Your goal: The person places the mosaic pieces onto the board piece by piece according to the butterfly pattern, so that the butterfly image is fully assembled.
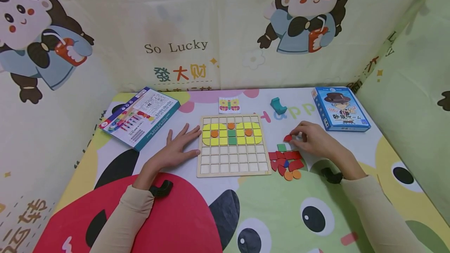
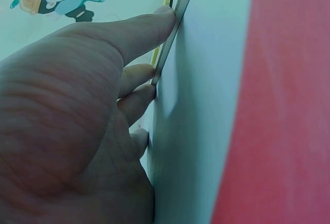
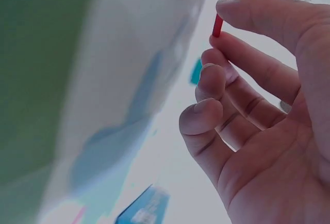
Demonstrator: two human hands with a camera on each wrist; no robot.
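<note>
My right hand (image 1: 313, 139) pinches a small red piece (image 1: 288, 138) between thumb and index finger, above the table to the right of the board. In the right wrist view the red piece (image 3: 218, 20) is seen edge-on. My left hand (image 1: 178, 147) lies with spread fingers against the left edge of a wooden grid board (image 1: 233, 174). Yellow tiles (image 1: 240, 125), orange round pieces (image 1: 231, 126) and green squares (image 1: 232, 140) fill part of its upper rows; the lower rows show bare cells. Near my right hand lie several loose red pieces (image 1: 295, 165).
Beside the red pieces are a green square (image 1: 281, 147) and orange discs (image 1: 288, 175). A butterfly pattern card (image 1: 229, 105) lies behind the board. A teal block (image 1: 278, 106) is at the back, a blue box (image 1: 341, 109) at right, and a flat box (image 1: 140, 116) at left.
</note>
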